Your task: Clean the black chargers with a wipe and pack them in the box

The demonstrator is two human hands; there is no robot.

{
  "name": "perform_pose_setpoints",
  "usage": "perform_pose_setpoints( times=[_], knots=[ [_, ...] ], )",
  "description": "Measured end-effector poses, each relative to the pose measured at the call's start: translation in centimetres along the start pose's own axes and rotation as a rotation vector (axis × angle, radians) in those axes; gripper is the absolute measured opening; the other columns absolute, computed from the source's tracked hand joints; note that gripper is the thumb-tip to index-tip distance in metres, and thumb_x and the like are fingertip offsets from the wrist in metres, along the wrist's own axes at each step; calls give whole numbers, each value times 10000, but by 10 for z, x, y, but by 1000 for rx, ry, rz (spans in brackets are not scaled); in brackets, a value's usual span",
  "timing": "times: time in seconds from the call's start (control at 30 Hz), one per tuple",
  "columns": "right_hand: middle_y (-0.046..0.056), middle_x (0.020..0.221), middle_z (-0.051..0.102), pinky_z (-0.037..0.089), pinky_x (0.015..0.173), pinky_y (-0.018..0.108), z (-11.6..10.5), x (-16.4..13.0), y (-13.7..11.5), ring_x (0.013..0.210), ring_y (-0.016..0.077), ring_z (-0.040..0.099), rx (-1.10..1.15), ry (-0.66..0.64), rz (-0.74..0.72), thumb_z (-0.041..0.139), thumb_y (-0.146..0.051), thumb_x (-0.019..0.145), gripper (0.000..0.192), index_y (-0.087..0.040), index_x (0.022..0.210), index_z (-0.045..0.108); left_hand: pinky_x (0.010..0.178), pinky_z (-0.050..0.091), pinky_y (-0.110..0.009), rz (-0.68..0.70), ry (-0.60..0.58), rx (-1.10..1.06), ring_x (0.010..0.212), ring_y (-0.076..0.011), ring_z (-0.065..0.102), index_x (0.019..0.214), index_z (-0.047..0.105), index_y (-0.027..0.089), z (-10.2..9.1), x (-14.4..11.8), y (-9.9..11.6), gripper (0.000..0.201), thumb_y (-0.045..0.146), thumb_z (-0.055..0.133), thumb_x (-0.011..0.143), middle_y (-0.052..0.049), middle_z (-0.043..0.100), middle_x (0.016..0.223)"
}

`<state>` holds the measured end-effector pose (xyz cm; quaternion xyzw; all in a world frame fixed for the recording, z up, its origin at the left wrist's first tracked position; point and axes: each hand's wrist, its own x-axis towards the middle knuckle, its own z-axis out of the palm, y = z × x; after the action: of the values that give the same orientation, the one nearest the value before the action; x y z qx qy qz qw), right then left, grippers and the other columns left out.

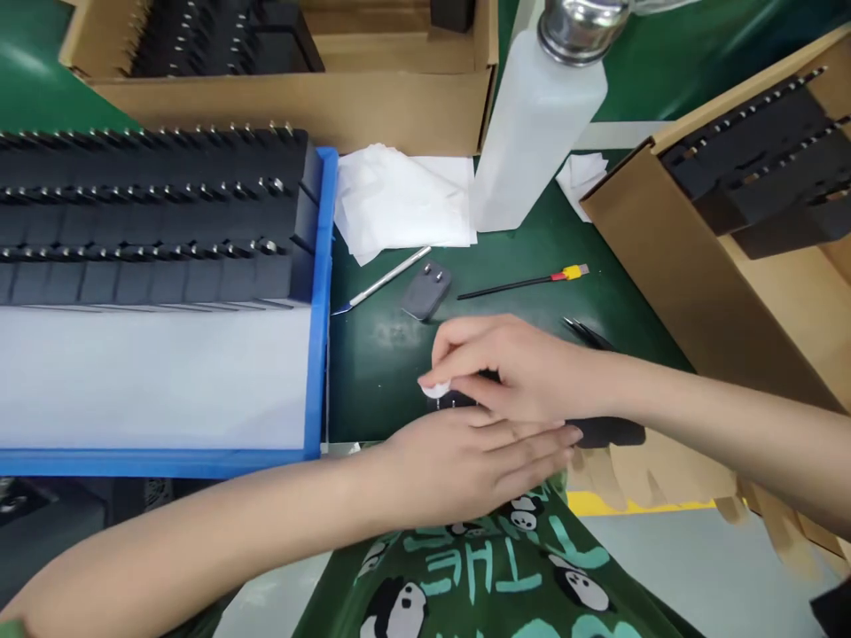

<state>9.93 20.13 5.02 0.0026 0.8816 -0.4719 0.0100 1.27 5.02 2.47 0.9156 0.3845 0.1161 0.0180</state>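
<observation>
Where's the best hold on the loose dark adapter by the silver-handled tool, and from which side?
I'd pinch the dark adapter by its long side edges from above, near its pinless end: it seems to lie flat, with two metal pins near the far end.

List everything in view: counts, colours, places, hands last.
Rimmed tray: one, blue and white, left.
Pronged plastic blocks: many, black, tray and boxes.
Cardboard boxes: two, brown, top left and right.
Square plastic bottle: one, white with silver top, top centre.
Paper sheets: several, white, beside bottle.
Slim metal tool: one, silver, right of tray.
Two-pin plug: one, dark grey, mid-table.
Short cable: one, black with red-yellow end, right of plug.
Pointed tool: one, black, behind right wrist.
Partly hidden pieces: count unclear, black, around hands.
Tabletop: one, green, centre.
Printed fabric: one, green, bottom.
Small pad: one, white, right fingertips.
Left hand: one, bare, lower centre.
Right hand: one, bare, centre.
</observation>
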Motion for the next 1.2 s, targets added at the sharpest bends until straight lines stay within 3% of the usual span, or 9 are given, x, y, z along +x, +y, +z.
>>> perform_pose_setpoints(
  times=[0.17, 0.33, 0.43, 0.6, 0.73, 0.83, 0.97, 1.13, 1.2],
  knots=[
    [20, 884, 652, 508, 691, 260, -19, -18, 14, 822, 130, 598, -75, -191, -102, 458, -161, 1011, 305, -201, 923, 747, 1239, 318, -283, 32, -151, 156, 1505, -116, 346, 1521, 443, 281, 3, -1, 3, 549, 213, 325, 989, 91, 410, 1607],
    [7, 895, 654, 503, 637, 181, -45, -26, 18, 776, 74, 625, -113, -208, -176, 400, -123, 1020, 358, -222, 1004, 743, 1250, 298, -271, -3, -124, 85, 1513, -131, 331, 1523, 445, 279, 0, -1, 4, 570, 295, 387, 957, 93, 403, 1610],
    [-3, 915, 669, 518, 669, 169, -34, -7, 7, 790, 62, 637, -83, -103, -150, 467, -121, 1004, 279, -194, 993, 737, 1271, 269, -303, 36, -181, 132, 1539, -141, 275, 1544, 407, 294, -1, -1, 3, 613, 344, 395, 933, 106, 369, 1626],
    [10, 848, 654, 518, 639, 232, -19, -3, 6, 768, 110, 623, -45, -297, -46, 508, -189, 1013, 273, -173, 858, 731, 1284, 255, -319, 32, -209, 139, 1548, -167, 260, 1531, 442, 287, -1, -2, 5, 653, 402, 459, 888, 93, 380, 1621],
    [28, 908, 674, 514, 687, 221, -47, -36, 19, 816, 95, 624, -53, -291, -97, 348, -251, 1075, 421, -211, 1002, 761, 1267, 287, -319, -32, -120, -10, 1545, -183, 268, 1525, 455, 211, 5, -4, 8, 691, 380, 498, 857, 33, 382, 1628],
    [-30, 833, 656, 455, 561, 173, -64, -52, 22, 671, 34, 585, -150, -235, -145, 291, -312, 1089, 503, -244, 971, 774, 1233, 335, -307, -52, -94, -77, 1542, -179, 274, 1505, 485, 189, 8, -6, 8, 661, 334, 523, 861, 17, 390, 1626],
    [-37, 891, 691, 466, 574, 163, -56, -48, 22, 709, 28, 626, -117, -12, -152, 420, -243, 1053, 352, -250, 1006, 769, 1209, 352, -324, -36, -108, -121, 1542, -203, 271, 1498, 489, 157, 6, -5, 8, 658, 335, 547, 867, -13, 380, 1633],
    [-9, 938, 703, 507, 648, 190, -47, -54, 32, 782, 67, 647, -48, -192, -170, 471, -154, 1020, 319, -247, 945, 768, 1227, 306, -328, -28, -172, -101, 1547, -208, 256, 1528, 431, 149, 2, -3, 6, 674, 353, 538, 894, -21, 330, 1657],
    [-28, 917, 702, 490, 616, 200, -44, -71, 34, 743, 57, 635, -89, -122, -124, 429, -257, 1051, 372, -253, 897, 768, 1234, 292, -328, -24, -183, -114, 1548, -206, 252, 1543, 392, 133, 1, -4, 5, 678, 327, 523, 907, -28, 309, 1664]
  ],
)
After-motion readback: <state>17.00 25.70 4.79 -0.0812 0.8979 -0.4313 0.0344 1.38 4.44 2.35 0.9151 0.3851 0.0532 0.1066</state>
